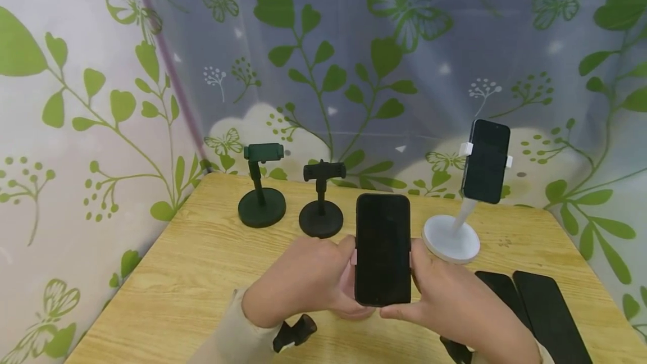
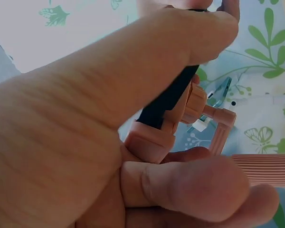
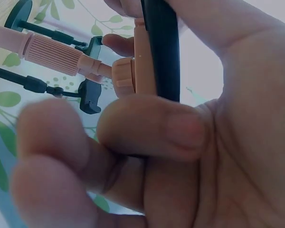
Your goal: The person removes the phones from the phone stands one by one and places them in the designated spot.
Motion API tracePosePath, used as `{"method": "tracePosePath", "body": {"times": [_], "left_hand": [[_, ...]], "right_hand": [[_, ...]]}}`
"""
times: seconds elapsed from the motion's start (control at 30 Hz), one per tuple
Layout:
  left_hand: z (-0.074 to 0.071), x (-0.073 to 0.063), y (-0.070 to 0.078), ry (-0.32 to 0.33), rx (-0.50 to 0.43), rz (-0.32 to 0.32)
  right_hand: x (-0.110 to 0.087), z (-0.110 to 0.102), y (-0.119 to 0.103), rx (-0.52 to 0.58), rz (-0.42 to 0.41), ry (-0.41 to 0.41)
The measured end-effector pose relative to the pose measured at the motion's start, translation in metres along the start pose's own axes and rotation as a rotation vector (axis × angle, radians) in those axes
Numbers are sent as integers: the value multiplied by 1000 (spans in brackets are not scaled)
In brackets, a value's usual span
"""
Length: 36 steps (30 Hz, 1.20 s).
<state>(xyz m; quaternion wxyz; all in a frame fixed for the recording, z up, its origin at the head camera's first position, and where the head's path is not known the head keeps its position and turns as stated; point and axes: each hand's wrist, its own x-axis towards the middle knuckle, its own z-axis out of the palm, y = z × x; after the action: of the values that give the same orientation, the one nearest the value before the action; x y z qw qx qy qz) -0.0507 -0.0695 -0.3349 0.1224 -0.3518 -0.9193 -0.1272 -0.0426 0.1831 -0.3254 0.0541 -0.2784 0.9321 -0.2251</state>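
A black smartphone (image 1: 382, 249) stands upright, screen toward me, in the clamp of a pink phone stand (image 3: 52, 54). My left hand (image 1: 303, 274) grips the phone's left edge beside a pink clamp jaw. On the opposite edge my right hand (image 1: 450, 291) grips the phone, its thumb near the lower corner. Behind the phone, the right wrist view shows the pink clamp back, its knob and the ribbed neck. In the head view the phone and hands hide most of this stand.
Behind my hands stand a dark green phone stand (image 1: 262, 206) and a black phone stand (image 1: 320, 219). A white phone stand (image 1: 451, 239) at the right holds another smartphone (image 1: 486, 162). Two black phones (image 1: 548, 313) lie at the wooden table's (image 1: 202, 251) right side. A patterned curtain (image 1: 323, 72) hangs behind.
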Motion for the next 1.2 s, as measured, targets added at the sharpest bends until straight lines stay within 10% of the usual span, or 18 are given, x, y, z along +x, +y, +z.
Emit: {"method": "tracePosePath", "body": {"times": [0.2,0.5,0.77,1.0,1.2], "left_hand": [[0,-1,-2,-3,-19,-8],[-8,-7,-26,-256,-413,-132],[-12,1,-41,-176,-517,-81],[-9,6,-49,-230,-640,-80],[-7,-1,-41,-205,-570,-108]], "right_hand": [[-1,3,-3,-57,40,16],[4,9,-10,-31,120,12],[0,-3,-4,72,19,14],[5,-14,8,164,-83,128],[5,-14,8,193,-79,75]]}}
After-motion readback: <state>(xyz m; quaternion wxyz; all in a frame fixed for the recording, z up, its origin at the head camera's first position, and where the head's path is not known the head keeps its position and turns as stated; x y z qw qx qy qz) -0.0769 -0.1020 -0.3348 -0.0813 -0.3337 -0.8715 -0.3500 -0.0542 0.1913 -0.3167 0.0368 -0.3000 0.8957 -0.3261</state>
